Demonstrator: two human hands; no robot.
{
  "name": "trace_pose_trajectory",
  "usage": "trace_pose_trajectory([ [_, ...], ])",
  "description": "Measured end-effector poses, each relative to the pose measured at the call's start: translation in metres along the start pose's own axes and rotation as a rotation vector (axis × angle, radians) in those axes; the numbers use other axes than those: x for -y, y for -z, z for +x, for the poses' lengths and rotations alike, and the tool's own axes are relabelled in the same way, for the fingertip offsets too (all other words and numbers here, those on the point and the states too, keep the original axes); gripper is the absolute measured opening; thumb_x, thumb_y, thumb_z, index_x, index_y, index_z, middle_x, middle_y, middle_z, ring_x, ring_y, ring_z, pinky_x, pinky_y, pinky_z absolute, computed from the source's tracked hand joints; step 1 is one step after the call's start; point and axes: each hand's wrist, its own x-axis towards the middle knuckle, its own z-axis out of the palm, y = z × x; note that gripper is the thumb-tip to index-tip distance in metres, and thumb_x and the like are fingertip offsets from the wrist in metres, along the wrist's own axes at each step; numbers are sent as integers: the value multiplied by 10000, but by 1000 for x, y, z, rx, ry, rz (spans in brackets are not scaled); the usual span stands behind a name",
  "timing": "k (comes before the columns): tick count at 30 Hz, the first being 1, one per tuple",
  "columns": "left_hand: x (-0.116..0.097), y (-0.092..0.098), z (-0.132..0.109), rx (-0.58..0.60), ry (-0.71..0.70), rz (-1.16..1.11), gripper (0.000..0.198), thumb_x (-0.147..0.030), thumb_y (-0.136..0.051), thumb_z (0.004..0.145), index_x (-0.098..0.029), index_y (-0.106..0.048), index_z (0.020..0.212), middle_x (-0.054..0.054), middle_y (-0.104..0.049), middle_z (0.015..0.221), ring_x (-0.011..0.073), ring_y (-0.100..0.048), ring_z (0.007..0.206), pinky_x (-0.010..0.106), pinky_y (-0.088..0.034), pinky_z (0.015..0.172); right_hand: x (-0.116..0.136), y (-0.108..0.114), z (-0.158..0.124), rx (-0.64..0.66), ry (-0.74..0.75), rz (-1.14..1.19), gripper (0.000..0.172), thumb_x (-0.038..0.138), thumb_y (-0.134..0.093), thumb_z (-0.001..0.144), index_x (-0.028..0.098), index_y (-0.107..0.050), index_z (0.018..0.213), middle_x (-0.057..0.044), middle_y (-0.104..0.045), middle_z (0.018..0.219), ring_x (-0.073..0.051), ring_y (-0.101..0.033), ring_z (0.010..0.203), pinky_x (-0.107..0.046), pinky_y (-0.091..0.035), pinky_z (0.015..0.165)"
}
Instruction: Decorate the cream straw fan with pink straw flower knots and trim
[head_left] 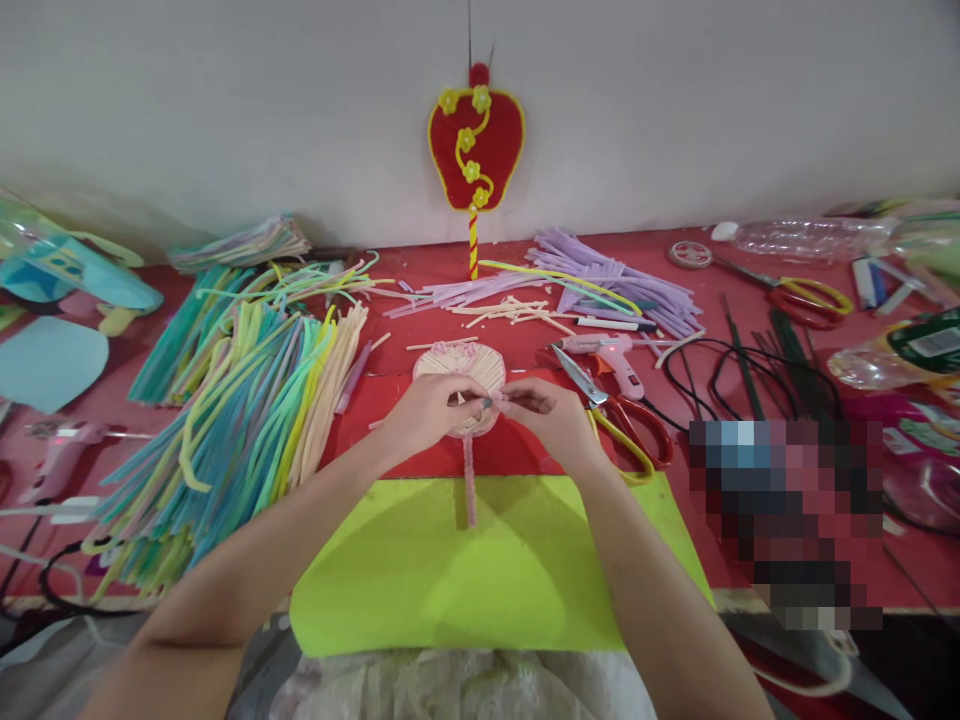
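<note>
My left hand (442,408) and my right hand (546,408) meet fingertip to fingertip, both pinching a small pink piece of pipe cleaner (498,398). Below them lies a cream fan (484,366) made of pipe cleaners, with a pink trim on its upper edge. Its pink handle (470,490) reaches down over a lime-green sheet (450,590). My hands cover part of the fan's face. Just right of my right hand are scissors (626,420) with red and yellow handles and a pink glue gun (619,362).
Bundles of colored pipe cleaners (232,420) fill the left, with purple ones (600,280) at the back. A finished red fan (487,150) stands against the wall. Another glue gun (67,455) lies far left. Plastic bottles (817,238), more scissors (795,290) and black cables (682,375) are right.
</note>
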Motion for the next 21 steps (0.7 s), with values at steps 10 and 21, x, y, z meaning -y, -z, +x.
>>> trace_pose_trajectory([
  [10,11,19,-10,26,-41,101,252,-209,-560,828,-218,-630,1070,16,-702,980,130,-643,821,228,-466,714,-14,7,6,-89,7,-54,245,385,-734,649,183,-669,771,-36,-692,776,-163,-628,736,-336,-491,756],
  [21,62,19,-25,-73,-343,572,221,-96,-489,865,-198,-650,976,24,-696,966,179,-608,886,365,-406,864,-24,-21,8,-109,-42,-241,190,349,-702,680,194,-627,760,-22,-678,755,-160,-619,714,-300,-476,699],
])
